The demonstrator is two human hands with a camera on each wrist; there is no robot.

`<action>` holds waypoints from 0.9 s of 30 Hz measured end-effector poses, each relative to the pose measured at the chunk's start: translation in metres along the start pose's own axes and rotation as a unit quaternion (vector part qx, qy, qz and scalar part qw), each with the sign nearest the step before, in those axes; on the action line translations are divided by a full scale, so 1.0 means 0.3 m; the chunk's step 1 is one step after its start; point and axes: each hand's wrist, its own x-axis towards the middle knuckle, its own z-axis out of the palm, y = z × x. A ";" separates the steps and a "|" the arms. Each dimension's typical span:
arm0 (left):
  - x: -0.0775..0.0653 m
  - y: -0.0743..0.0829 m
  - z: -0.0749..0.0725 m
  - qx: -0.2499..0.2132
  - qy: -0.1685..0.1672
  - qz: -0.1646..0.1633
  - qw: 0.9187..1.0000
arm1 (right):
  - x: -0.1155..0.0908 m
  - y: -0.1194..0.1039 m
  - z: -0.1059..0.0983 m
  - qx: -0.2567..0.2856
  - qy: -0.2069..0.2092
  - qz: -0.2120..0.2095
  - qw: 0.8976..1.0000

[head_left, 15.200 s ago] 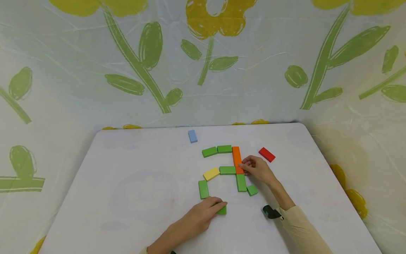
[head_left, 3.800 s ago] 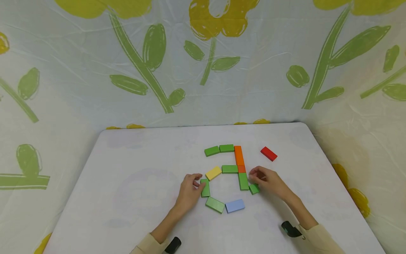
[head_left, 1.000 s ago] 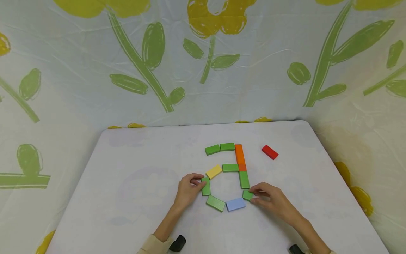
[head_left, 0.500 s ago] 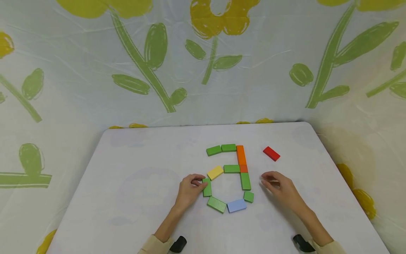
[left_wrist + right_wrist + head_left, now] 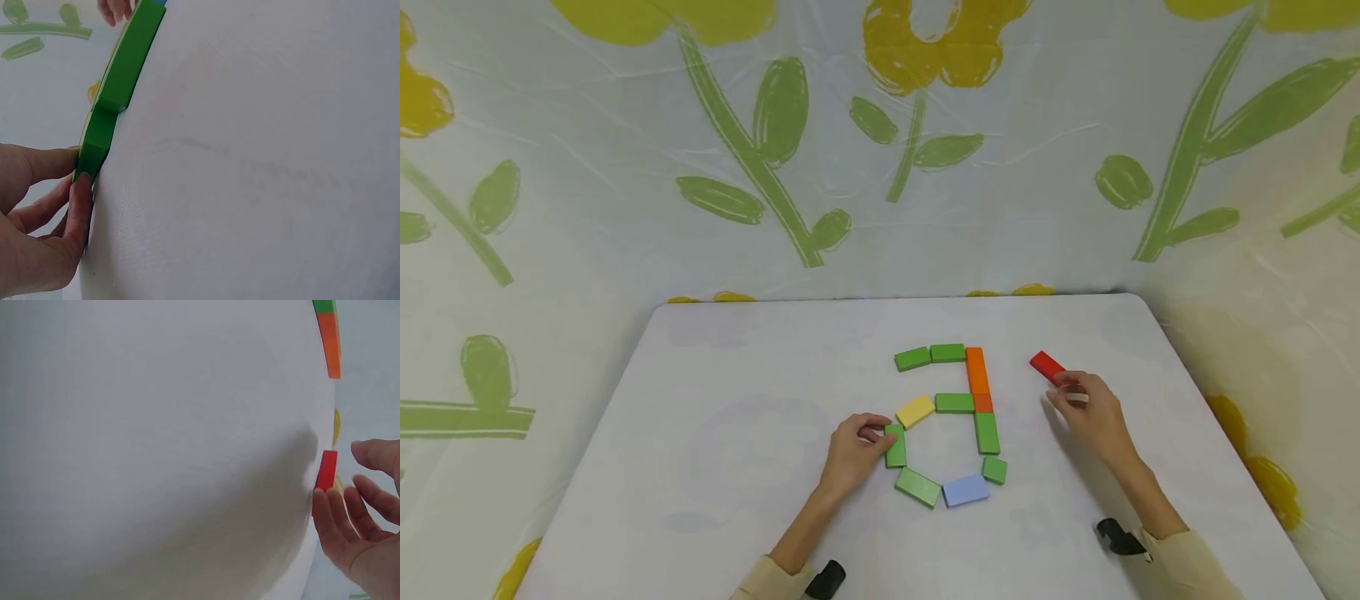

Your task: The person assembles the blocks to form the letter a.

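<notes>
Small flat blocks lie on the white table in a looped figure. My left hand [image 5: 850,454] pinches the upright green block [image 5: 895,452] at the figure's left side between thumb and fingers; in the left wrist view, fingers rest at both sides of its end. My right hand [image 5: 1096,417] is at the near end of a separate red block [image 5: 1047,367]. In the right wrist view, the fingertips [image 5: 320,497] reach the red block while the thumb stands well apart from it. A small green block [image 5: 995,470] lies below the green block [image 5: 987,433] of the right column.
The figure also has an orange column [image 5: 977,371], a yellow block [image 5: 915,412], a light blue block [image 5: 966,491], a lower-left green block [image 5: 917,487] and several more green ones. A flower-printed sheet [image 5: 1000,208] surrounds the table [image 5: 737,375]. Black wrist cameras show below both hands.
The light blue block went from the back to the figure's bottom. The right hand shifted the small green block leftward, let go, and moved to the red block. The left hand stays put.
</notes>
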 end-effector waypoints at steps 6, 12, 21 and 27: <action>-0.002 -0.001 0.002 0.000 0.002 -0.003 1.000 | 0.063 -0.001 -0.022 -0.027 0.000 0.024 0.999; -0.003 -0.002 0.004 0.002 0.003 -0.005 1.000 | 0.102 0.008 -0.024 -0.035 -0.027 0.062 0.997; -0.006 0.009 0.005 0.005 0.001 -0.006 1.000 | 0.118 0.033 -0.018 -0.034 -0.051 0.054 0.997; -0.006 0.007 0.003 0.008 0.003 -0.001 1.000 | 0.117 0.033 -0.015 -0.029 -0.068 0.064 0.995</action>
